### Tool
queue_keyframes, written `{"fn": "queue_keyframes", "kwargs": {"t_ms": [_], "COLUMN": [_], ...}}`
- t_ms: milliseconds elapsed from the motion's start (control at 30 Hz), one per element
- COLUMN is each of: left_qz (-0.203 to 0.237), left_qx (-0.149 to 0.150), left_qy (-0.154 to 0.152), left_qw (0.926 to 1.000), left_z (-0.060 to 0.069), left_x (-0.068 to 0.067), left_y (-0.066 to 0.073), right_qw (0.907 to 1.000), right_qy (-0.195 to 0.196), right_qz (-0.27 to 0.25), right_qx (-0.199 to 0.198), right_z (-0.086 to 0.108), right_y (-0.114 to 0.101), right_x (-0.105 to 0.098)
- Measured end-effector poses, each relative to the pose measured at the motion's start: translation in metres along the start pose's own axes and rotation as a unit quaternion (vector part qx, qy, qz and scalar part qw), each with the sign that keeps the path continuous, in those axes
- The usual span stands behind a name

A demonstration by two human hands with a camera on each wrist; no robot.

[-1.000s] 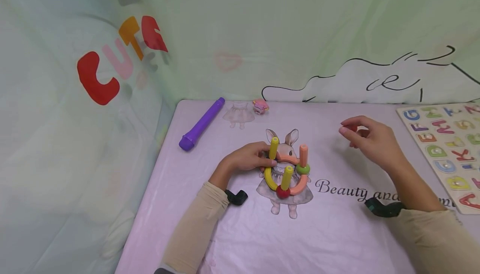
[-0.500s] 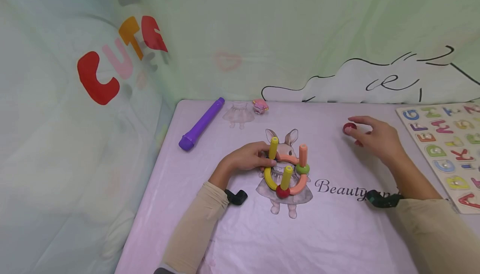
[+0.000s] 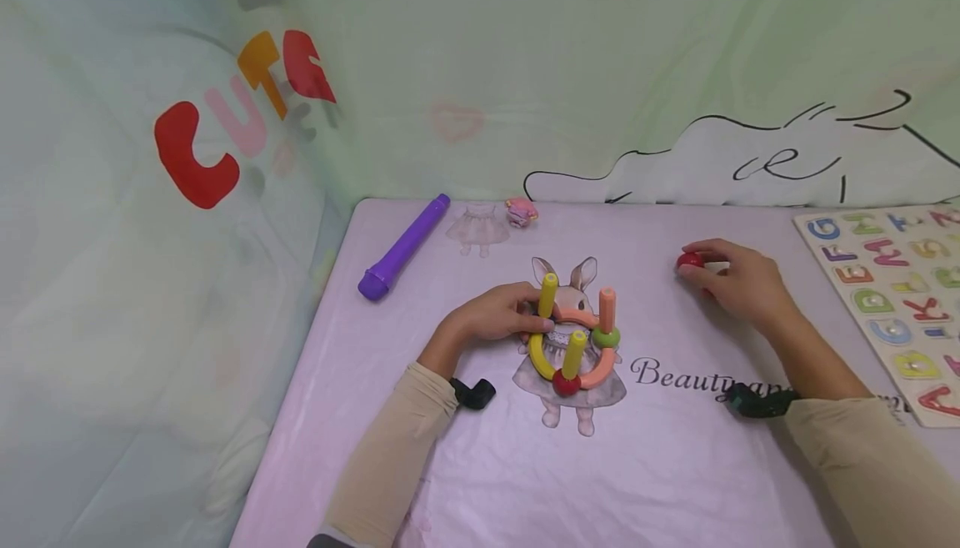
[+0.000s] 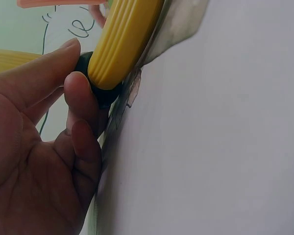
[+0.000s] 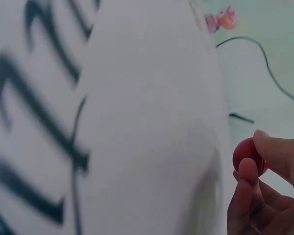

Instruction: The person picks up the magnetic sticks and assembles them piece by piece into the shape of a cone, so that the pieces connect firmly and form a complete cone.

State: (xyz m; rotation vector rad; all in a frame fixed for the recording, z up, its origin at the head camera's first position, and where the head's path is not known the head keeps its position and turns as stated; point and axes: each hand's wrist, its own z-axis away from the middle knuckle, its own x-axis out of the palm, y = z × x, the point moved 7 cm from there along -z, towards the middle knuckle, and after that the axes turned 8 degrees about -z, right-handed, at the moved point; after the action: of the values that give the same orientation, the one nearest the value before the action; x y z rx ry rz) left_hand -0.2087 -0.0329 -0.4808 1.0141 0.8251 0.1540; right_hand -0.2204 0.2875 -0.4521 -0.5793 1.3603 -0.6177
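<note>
A stick-and-ball building toy (image 3: 540, 360) lies on the table, a ring of curved yellow and orange sticks with straight sticks standing up from its joints. Green (image 3: 606, 337) and red (image 3: 567, 383) balls mark two of these joints. At the ring's left side, my left hand (image 3: 491, 314) pinches a dark ball (image 4: 83, 61) at the end of a curved yellow stick (image 4: 122, 44); its fingers partly hide that ball. To the right of the ring, my right hand (image 3: 753, 285) holds a loose red ball (image 3: 689, 259) between thumb and fingers, apart from the toy.
A purple toy microphone (image 3: 405, 248) lies at the back left. Near the back edge sits a small pink figure (image 3: 521, 213). An alphabet puzzle board (image 3: 885, 306) occupies the right side. Fabric backdrops (image 3: 600, 72) rise behind and to the left of the table.
My right hand has shifted slightly, turning the red ball in its fingers, so more of the ball shows than a second ago. The left hand and the ring have stayed put.
</note>
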Motion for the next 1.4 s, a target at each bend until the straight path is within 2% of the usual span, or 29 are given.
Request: {"fn": "queue_keyframes", "kwargs": {"t_ms": [100,200,500,733,933,1133,1267,1400], "left_qz": [-0.001,-0.006,-0.004,-0.019,-0.024,-0.031,-0.027,-0.032], "left_qx": [0.000,0.000,0.008,0.033,0.025,0.016,0.001,-0.005], "left_qy": [-0.001,-0.001,0.000,0.001,0.000,0.000,0.001,-0.003], "left_qw": [1.0000,1.0000,1.0000,0.9993,0.9994,0.9994,0.9996,0.9995], "left_z": [0.000,0.000,0.000,-0.001,-0.001,-0.001,0.000,0.001], "left_x": [0.000,0.000,0.001,0.000,-0.001,-0.001,-0.001,-0.001], "left_y": [-0.001,-0.002,-0.002,0.003,0.002,0.001,0.000,0.002], "right_qw": [0.9998,0.9987,0.9872,0.9741,0.9686,0.9696,0.9711,0.9741], "right_qy": [-0.008,-0.022,-0.058,-0.072,-0.074,-0.093,-0.123,-0.149], "right_qz": [-0.015,-0.037,-0.057,-0.081,-0.085,-0.080,-0.084,-0.083], "right_qx": [-0.010,-0.025,-0.137,-0.199,-0.222,-0.212,-0.186,-0.149], "right_z": [0.002,0.008,0.034,0.045,0.044,0.043,0.042,0.041], "right_y": [-0.019,-0.047,-0.140,-0.178,-0.185,-0.179,-0.161,-0.133], "right_x": [0.002,0.006,0.030,0.050,0.063,0.066,0.061,0.059]}}
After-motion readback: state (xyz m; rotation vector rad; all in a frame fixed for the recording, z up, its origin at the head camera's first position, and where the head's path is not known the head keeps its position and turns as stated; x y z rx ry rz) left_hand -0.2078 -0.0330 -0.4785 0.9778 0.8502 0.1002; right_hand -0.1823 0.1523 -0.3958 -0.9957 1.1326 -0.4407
